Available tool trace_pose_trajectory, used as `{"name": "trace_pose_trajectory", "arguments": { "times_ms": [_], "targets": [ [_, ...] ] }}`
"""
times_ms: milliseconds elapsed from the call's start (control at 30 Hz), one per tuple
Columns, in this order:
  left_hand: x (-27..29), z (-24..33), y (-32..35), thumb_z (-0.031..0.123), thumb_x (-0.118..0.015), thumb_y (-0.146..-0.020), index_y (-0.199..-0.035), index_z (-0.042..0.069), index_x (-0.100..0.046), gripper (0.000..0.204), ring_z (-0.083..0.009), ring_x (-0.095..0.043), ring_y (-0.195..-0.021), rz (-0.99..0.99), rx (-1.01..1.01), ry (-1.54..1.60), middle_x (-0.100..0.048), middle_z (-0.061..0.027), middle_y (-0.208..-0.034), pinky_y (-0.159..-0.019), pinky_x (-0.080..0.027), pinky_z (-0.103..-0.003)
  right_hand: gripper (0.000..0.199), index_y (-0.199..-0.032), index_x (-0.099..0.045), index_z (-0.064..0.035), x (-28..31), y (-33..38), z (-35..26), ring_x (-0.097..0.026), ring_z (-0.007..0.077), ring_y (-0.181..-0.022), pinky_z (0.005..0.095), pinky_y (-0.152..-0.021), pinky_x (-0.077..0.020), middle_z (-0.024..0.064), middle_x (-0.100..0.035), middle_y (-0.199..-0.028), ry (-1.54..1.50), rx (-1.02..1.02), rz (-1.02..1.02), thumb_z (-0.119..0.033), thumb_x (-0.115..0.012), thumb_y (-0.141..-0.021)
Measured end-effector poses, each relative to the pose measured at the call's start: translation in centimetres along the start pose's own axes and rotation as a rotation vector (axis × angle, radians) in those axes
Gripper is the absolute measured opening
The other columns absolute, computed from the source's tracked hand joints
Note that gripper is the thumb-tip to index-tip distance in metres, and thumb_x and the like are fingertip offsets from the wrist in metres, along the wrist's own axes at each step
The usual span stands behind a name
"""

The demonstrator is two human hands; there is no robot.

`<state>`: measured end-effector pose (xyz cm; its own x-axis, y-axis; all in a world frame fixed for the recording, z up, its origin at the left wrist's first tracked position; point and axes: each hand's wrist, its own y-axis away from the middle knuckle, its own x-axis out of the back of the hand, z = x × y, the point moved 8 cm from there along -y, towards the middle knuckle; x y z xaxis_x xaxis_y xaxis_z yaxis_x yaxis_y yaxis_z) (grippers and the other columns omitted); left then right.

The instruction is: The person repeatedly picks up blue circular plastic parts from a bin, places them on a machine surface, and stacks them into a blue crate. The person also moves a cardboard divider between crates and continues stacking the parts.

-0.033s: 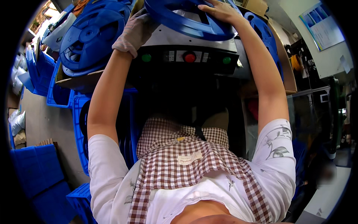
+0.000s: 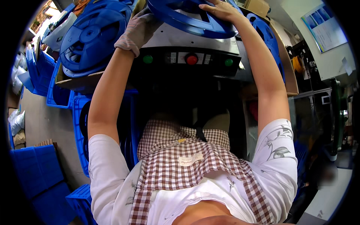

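A blue plastic reel [image 2: 195, 28] with cut-out openings is tilted at the top of the view, and the picture's edge cuts off its far side. My left hand [image 2: 138, 32], in a pale glove with darker fingers, is closed at the reel's left rim; its fingertips are partly hidden. On the right, my bare right hand [image 2: 222, 10] grips the reel, its thumb reaching over into an opening. Beneath the reel lies a pale metal machine top [image 2: 176, 37]. Its black front panel [image 2: 165, 65] carries a red button [image 2: 191, 59] between two green ones.
To the left, more blue reels [image 2: 92, 35] lean in a cardboard box [image 2: 80, 83]. Other reels [image 2: 264, 33] stand in a box at the right. Blue crates [image 2: 80, 127] sit beside my left arm, and larger blue boxes [image 2: 41, 168] are on the floor at lower left.
The reel sits very slightly higher over the machine, with both hands still on it. Otherwise the view is nearly the same.
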<state>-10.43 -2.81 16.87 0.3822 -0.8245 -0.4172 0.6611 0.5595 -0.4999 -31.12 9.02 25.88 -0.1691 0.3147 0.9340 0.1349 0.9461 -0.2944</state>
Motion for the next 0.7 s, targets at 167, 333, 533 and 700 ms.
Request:
{"name": "trace_pose_trajectory", "arguments": {
  "times_ms": [167,333,533,700],
  "targets": [
    [0.6,0.4,-1.6,0.004,-0.044,-0.097,-0.128,-0.006,-0.046,0.033,-0.0317,-0.056,-0.116,-0.003,0.032,0.203,-0.057,-0.0201,-0.123,-0.105,-0.047,-0.040,0.069,-0.147,-0.033,-0.0256,0.7,-3.7,1.8,-0.032,0.0318,-0.138,0.0387,-0.112,-0.0269,0.0146,-0.038,-0.148,0.121,-0.015,0.000,-0.059,-0.048,-0.089],
    [0.6,0.8,-0.1,0.004,-0.047,-0.095,-0.125,-0.006,-0.049,0.031,-0.0304,-0.060,-0.110,0.123,0.080,0.132,-0.060,-0.0183,-0.117,-0.102,-0.049,-0.039,0.073,-0.146,-0.034,-0.0253,2.2,-0.3,-2.4,-0.044,0.0377,-0.129,0.0434,-0.108,-0.0332,0.0203,-0.044,-0.141,0.130,-0.116,-0.066,-0.064,-0.048,-0.086],
    [0.4,4.6,5.4,0.010,-0.057,-0.090,-0.127,0.003,-0.052,0.037,-0.0264,-0.061,-0.107,0.158,-0.138,-0.773,-0.061,-0.0148,-0.115,-0.095,-0.050,-0.035,0.066,-0.147,-0.033,-0.0179,1.2,-0.5,-0.5,-0.047,0.0337,-0.124,0.0416,-0.103,-0.0373,0.0179,-0.048,-0.137,0.273,0.099,0.250,-0.051,-0.048,-0.092],
    [-3.1,4.2,11.2,0.022,-0.074,-0.078,-0.131,0.004,-0.047,0.062,-0.0370,-0.055,-0.112,0.208,-0.220,-1.760,-0.059,-0.0197,-0.118,-0.098,-0.045,-0.044,0.096,-0.147,-0.033,-0.0217,0.3,15.9,8.3,-0.053,0.0364,-0.119,0.0446,-0.102,-0.0423,0.0215,-0.052,-0.131,-0.204,-0.022,0.527,-0.060,-0.075,-0.069]
  ]
}}
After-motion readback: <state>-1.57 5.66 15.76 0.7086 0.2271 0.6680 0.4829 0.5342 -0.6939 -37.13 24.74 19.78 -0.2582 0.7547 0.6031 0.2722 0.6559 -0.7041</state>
